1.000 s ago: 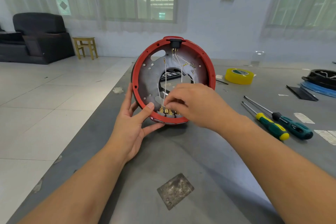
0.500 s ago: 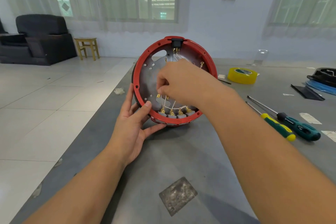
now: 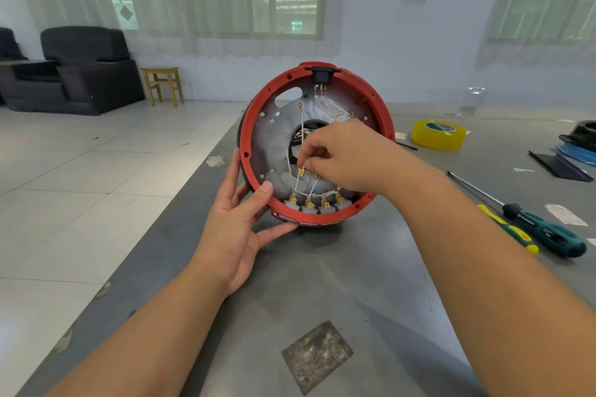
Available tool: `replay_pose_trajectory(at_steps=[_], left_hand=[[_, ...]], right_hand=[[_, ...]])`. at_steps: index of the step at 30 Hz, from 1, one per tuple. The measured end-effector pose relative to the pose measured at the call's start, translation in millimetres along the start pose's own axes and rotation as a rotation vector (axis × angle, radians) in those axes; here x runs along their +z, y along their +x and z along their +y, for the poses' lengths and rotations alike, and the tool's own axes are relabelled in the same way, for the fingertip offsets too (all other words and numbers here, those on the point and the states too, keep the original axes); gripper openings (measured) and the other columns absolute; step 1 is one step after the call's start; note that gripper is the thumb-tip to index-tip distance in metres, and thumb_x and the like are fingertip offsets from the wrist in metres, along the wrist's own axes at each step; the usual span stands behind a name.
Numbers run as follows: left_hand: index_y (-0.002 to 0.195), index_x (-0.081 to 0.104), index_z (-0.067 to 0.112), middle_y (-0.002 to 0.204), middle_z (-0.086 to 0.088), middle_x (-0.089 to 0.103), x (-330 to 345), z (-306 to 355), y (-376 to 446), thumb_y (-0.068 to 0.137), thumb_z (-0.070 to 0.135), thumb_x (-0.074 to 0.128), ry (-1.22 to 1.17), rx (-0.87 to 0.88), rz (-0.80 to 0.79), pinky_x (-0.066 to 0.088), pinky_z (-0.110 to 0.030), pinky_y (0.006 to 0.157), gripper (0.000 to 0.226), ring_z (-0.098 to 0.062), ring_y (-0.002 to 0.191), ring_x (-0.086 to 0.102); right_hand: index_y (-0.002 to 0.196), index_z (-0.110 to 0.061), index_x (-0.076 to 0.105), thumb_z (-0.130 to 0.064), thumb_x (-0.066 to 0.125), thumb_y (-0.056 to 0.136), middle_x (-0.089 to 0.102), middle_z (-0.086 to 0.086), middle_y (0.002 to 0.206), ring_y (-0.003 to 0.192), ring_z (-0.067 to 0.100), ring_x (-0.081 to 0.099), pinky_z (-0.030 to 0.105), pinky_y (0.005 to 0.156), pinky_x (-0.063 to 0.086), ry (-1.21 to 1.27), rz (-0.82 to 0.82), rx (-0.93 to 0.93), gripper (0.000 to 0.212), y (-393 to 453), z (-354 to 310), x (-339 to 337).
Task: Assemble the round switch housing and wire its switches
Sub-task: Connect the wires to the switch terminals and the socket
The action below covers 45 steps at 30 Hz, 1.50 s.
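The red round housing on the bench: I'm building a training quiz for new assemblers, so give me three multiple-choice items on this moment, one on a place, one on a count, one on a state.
1. Where does the yellow tape roll lie?
A. on the bench, right of the housing
B. inside the housing
C. on the stool

2. How many screwdrivers lie on the bench?
A. none
B. two
C. five

3. What is the right hand doing?
A. lying flat on the bench
B. holding a screwdriver
C. pinching a brass terminal on a white wire

Answers:
1 A: the roll sits on the grey bench beyond the red housing, to its right.
2 B: a yellow-green screwdriver and a teal screwdriver lie side by side.
3 C: its fingers close on the brass terminal inside the housing, while the left hand holds the rim.
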State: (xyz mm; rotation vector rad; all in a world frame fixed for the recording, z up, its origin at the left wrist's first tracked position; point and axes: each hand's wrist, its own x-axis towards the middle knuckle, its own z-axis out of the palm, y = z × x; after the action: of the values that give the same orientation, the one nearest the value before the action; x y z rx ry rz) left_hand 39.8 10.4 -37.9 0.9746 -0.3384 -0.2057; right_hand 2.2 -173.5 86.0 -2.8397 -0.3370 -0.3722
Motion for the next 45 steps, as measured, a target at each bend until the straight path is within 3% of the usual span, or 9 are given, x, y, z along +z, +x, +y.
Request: replay_pose_trajectory(at_steps=[3,11,15,19,26,37,45], left_hand=[[0.142,0.055,0.059,0.139,0.001,0.068,0.2,0.6,-0.5,0.087,0.016,0.075,0.003,0.000,0.000,0.063,-0.059,0.082,0.073,-0.026,0.122,0.071],[0.143,0.054,0.059,0.138,0.003,0.068,1.8,1.0,-1.2,0.087,0.015,0.074,0.014,-0.001,-0.003,0.063,-0.059,0.082,0.074,-0.026,0.122,0.071],[0.142,0.055,0.059,0.140,0.001,0.068,3.3,0.8,-2.2,0.086,0.015,0.075,0.012,-0.004,0.009,0.063,-0.059,0.081,0.074,-0.026,0.122,0.071],[0.143,0.054,0.059,0.139,0.001,0.068,3.2,0.4,-2.3,0.091,0.013,0.073,0.007,-0.004,0.015,0.063,-0.058,0.080,0.072,-0.025,0.122,0.071],[0.145,0.051,0.059,0.143,0.002,0.065,3.3,1.8,-3.1,0.087,0.016,0.075,0.011,-0.014,0.011,0.063,-0.059,0.082,0.075,-0.026,0.123,0.070],[0.149,0.048,0.055,0.140,0.000,0.069,2.7,3.1,-3.9,0.090,0.013,0.072,0.024,-0.010,-0.005,0.064,-0.056,0.082,0.076,-0.027,0.123,0.070],[0.145,0.055,0.045,0.127,-0.009,0.075,2.8,10.9,-0.5,0.094,-0.002,0.070,-0.015,-0.053,0.056,0.065,-0.056,0.075,0.071,-0.038,0.114,0.074]], right_hand=[[0.106,-0.025,0.077,-0.019,0.060,0.098,0.065,-0.019,0.086,0.092,0.005,0.064,0.029,0.089,0.053,0.007,-0.015,-0.006,0.020,-1.6,-1.9,-2.8],[0.101,-0.024,0.077,-0.026,0.069,0.097,0.066,-0.021,0.081,0.079,-0.006,0.063,0.020,0.078,0.053,0.071,-0.028,-0.019,0.009,1.2,-0.2,0.1],[0.097,-0.027,0.075,-0.028,0.070,0.096,0.064,-0.021,0.085,0.083,-0.001,0.059,0.011,0.070,0.041,0.008,-0.033,-0.030,0.005,3.0,1.7,5.9],[0.089,-0.031,0.070,-0.024,0.069,0.095,0.059,-0.019,0.085,0.084,0.002,0.055,0.019,0.074,0.041,-0.046,-0.062,-0.057,0.009,3.8,-0.4,10.8],[0.096,-0.026,0.077,-0.025,0.070,0.094,0.063,-0.011,0.090,0.077,-0.002,0.052,0.022,0.077,0.041,-0.075,-0.104,-0.088,0.007,2.7,-2.2,14.5],[0.088,-0.031,0.073,-0.025,0.069,0.094,0.060,-0.015,0.082,0.075,-0.003,0.053,0.011,0.064,0.034,-0.048,-0.109,-0.079,0.009,3.7,-0.3,15.4],[0.096,-0.025,0.078,-0.024,0.070,0.095,0.063,-0.013,0.087,0.075,-0.003,0.054,0.010,0.067,0.037,-0.042,-0.091,-0.082,0.008,3.1,0.2,16.4]])
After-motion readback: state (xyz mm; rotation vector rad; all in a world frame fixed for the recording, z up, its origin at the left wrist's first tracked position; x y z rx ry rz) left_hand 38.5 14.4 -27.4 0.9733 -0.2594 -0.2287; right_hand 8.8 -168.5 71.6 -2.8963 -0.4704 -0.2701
